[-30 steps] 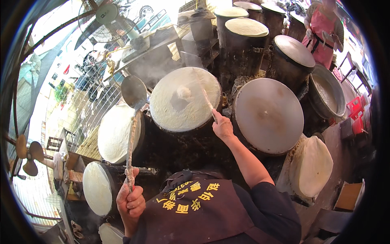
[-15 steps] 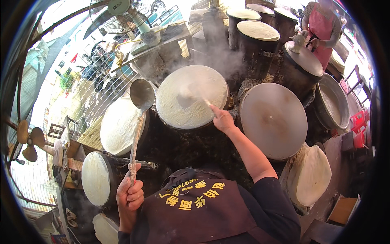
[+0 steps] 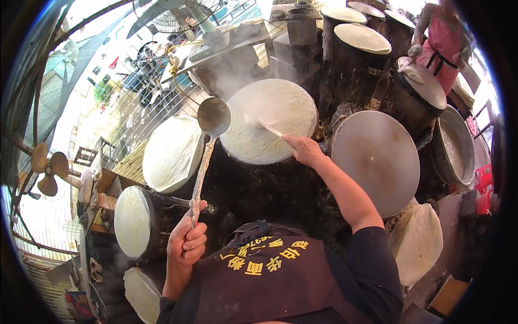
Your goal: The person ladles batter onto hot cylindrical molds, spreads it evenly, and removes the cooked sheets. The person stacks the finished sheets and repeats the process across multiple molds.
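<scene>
My left hand (image 3: 186, 242) grips the long, batter-crusted handle of a metal ladle (image 3: 213, 115), fingers wrapped round it. The ladle's round bowl is up between two griddles, close to the left edge of the middle one. My right hand (image 3: 306, 150) is closed on the thin pale stick handle of a spreader (image 3: 271, 129). Its blurred head lies on a wide round sheet of pale batter (image 3: 270, 146), which covers the middle griddle; steam rises there. Just right of my right hand is a bare grey round griddle (image 3: 375, 162) with brownish patches.
Pale round sheets (image 3: 174, 155) cover more griddles on the left and at the back. A limp sheet (image 3: 416, 244) hangs at the lower right. A metal basin (image 3: 456, 143) stands far right. Beyond it, a person in a pink apron (image 3: 445, 51) works. A fan (image 3: 48, 168) is at left.
The view has shifted, so most things appear farther right. My spreader's head has moved a little over the batter. The person in pink has shifted their hands; a pale thing lies on the griddle before them.
</scene>
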Motion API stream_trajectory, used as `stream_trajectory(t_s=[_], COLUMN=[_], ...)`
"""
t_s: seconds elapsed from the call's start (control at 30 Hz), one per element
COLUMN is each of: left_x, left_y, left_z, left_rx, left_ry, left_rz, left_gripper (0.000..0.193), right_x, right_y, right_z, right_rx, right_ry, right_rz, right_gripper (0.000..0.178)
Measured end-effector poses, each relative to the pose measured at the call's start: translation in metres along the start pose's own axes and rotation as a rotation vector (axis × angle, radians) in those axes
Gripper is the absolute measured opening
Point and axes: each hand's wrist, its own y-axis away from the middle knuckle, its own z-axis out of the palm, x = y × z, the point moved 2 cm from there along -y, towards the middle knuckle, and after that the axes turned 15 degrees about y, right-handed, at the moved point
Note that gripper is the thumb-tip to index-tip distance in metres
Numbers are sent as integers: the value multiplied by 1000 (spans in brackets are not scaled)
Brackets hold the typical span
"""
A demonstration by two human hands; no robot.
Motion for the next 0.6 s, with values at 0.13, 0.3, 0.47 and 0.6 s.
stream_trajectory(t_s=[0.13, 0.3, 0.47, 0.6], left_x=[9, 29, 49, 55], left_y=[-7, -29, -73, -100], left_z=[-14, -33, -58, -58], left_rx=[51, 106, 248, 354], left_ry=[20, -146, -417, -679], left_rz=[-26, -43, 14, 118], left_gripper=[48, 40, 26, 21], right_x=[11, -7, -64, -85], right_y=[55, 137, 169, 183], right_z=[-28, -10, 28, 39], right_rx=[-70, 198, 198, 264], right_ry=[85, -220, -274, -394], right_rz=[-19, 234, 291, 399], right_gripper=[52, 56, 55, 55])
